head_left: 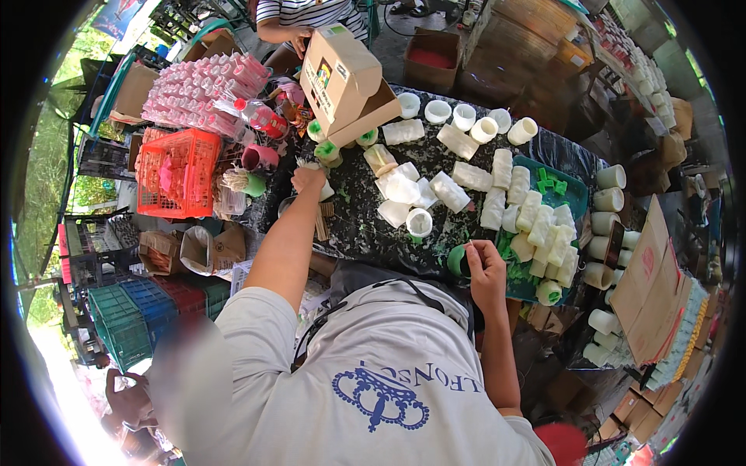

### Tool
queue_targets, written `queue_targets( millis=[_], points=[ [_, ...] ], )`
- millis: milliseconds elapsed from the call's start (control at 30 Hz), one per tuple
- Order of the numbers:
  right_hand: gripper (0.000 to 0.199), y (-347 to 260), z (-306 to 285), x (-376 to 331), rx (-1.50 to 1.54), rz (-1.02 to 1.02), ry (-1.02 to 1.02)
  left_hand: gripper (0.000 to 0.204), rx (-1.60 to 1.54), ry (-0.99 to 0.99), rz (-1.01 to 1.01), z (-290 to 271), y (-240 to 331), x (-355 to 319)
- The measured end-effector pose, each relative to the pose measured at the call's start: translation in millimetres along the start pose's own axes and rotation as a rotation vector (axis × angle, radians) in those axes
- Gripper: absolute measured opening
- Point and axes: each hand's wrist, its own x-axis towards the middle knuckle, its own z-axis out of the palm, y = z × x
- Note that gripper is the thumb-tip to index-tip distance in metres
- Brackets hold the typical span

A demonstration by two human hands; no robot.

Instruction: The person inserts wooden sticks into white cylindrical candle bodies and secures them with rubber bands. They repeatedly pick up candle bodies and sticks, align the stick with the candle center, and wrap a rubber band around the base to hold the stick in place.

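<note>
My left hand reaches to the far left of the table, its fingers curled beside white-and-green cylinders. Whatever it grips is mostly hidden behind the hand. At the near edge, my right hand is pinched, and a small pale tip shows at its fingertips. Right beside it stands a green cup. White wax-like cylinders lie in the middle, with a white cup-shaped piece upright near them. More ribbed white cylinders are piled over a green tray, which also holds bright green pieces.
An open cardboard box stands at the table's far left. Further left are a red crate and many pink-and-white cylinders. White cups line the far edge and right side. Across the table sits another person.
</note>
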Motion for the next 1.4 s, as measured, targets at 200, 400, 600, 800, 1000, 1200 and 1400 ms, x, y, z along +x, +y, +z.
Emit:
queue_targets(
  millis=[200, 400, 600, 800, 1000, 1200, 1400],
  points=[
    [0.021, 2, -6, 1, 0.007, 0.011, -0.008, 0.062, -0.18, 0.11, 0.113, -8, 4, -17],
    [0.018, -21, -4, 12, -0.015, -0.011, -0.016, 0.049, -0.456, 0.311, 0.679, -51, -23, -83],
    [0.015, -48, 1, 26, 0.053, -0.016, -0.252, 0.04, -1.099, -0.318, 0.816, -113, -18, -172],
    [0.009, -87, 26, 42, 0.003, -0.263, -0.293, 0.05, -1.297, -0.671, 0.784, -133, -3, -238],
    [0.006, -105, 36, 45, 0.079, -0.261, -0.299, 0.052, -1.337, -0.922, 0.676, -127, 3, -277],
    [0.006, -114, 28, 50, -0.015, -0.408, -0.337, 0.056, -1.169, -0.993, 0.857, -112, 5, -300],
    [0.005, -132, 32, 50, 0.079, -0.384, -0.276, 0.06, -1.148, -1.037, 0.893, -108, 4, -319]
  ],
)
